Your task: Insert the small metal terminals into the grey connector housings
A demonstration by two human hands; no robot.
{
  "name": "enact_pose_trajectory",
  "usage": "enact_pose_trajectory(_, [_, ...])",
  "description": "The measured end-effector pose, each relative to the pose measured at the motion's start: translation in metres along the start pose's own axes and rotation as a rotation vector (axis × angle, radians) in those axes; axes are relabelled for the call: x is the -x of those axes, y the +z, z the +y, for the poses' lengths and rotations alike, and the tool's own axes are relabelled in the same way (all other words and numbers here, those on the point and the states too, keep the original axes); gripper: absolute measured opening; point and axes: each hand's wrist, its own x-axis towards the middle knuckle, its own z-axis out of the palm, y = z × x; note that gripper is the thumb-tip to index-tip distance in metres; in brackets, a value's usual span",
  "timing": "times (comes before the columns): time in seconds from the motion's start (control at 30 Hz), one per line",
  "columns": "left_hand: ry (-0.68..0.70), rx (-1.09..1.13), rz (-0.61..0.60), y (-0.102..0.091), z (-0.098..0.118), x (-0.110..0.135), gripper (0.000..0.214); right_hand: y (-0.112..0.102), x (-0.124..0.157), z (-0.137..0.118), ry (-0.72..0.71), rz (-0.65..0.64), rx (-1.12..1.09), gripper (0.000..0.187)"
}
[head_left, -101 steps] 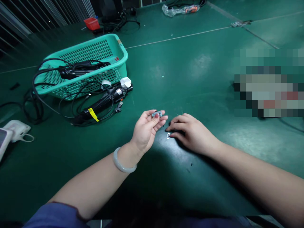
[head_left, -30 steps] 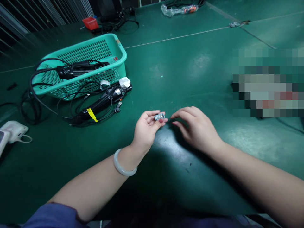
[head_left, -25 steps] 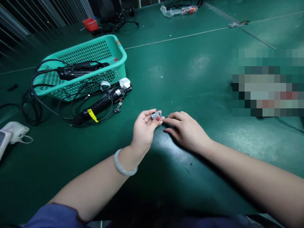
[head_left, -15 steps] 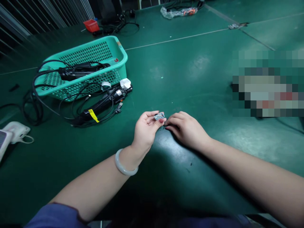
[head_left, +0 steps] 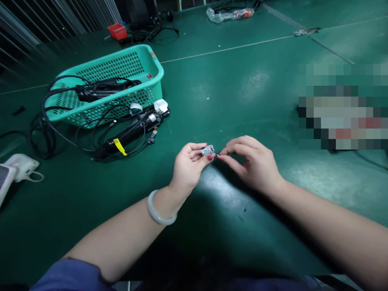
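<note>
My left hand (head_left: 188, 166), a pale bangle at its wrist, pinches a small silvery part (head_left: 207, 150) that looks like a little circuit board or metal connector. Its detailed face is turned up toward me. Just right of that part, the thumb and forefinger of my right hand (head_left: 254, 162) are closed together at the tips, close to its right end. A tiny light speck shows at those fingertips, too small to name. Both hands are just above the green tabletop (head_left: 194, 230).
At the left stands a turquoise basket (head_left: 156, 87) holding black corded devices. A black wand-like device (head_left: 127, 135) with cables lies before it. A white device (head_left: 22, 167) sits far left. Behind are a red tray (head_left: 117, 31) and a plastic-wrapped item (head_left: 226, 15). A blurred-out area covers the right.
My right hand has drawn slightly to the right and its fingers have arched, so the fingertips show more clearly. My left hand still holds the silvery part, shifted slightly right.
</note>
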Motion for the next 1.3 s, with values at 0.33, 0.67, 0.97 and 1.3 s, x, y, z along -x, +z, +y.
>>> enact_pose_trajectory(0.33, [0.006, -0.064, -0.049, 0.0014, 0.0007, 0.0019, 0.034, 0.0003, -0.0003, -0.0039, -0.028, 0.024, 0.044, 0.009])
enact_pose_trajectory(0.67, [0.003, -0.08, -0.054, 0.0032, 0.0019, 0.0038, 0.033, -0.001, -0.0004, -0.0047, 0.015, 0.007, 0.041, 0.012])
enact_pose_trajectory(0.97, [-0.023, -0.076, -0.101, 0.0031, 0.0009, 0.0041, 0.035, -0.0035, -0.0004, -0.0034, 0.012, 0.002, 0.09, 0.01])
enact_pose_trajectory(1.3, [-0.084, -0.013, -0.142, 0.0015, 0.0009, 0.0035, 0.037, -0.0012, 0.0013, -0.0015, -0.076, 0.081, 0.089, 0.009])
